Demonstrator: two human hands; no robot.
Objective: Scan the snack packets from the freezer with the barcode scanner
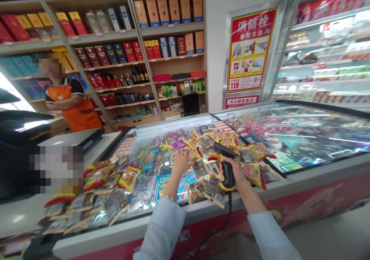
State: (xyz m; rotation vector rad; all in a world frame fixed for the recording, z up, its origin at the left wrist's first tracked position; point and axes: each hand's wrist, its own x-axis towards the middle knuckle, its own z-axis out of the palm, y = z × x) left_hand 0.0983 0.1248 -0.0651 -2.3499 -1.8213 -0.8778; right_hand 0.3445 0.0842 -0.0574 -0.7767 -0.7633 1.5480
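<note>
Pale blue sleeves sit nearest the lens, both ours. We grip a black handheld barcode scanner w/ yellow trim (pixel 227 167) in our right hand (pixel 235 171), fingers wrapped tight round its handle, its head aimed at the heap; its black cable (pixel 222 223) drops over the chest freezer's white front rim (pixel 202 210). Our left hand (pixel 181 160) lies flat, fingers spread and holding nothing, on a loose pile of shiny multicolour snack packets (pixel 199 163) atop the freezer's glass lid. More packets (pixel 95 190) spill left, near the grey counter (pixel 26 213). Behind it, a person in an orange apron (pixel 75 111) stands before wooden shelves of boxed bottles (pixel 162 32).
</note>
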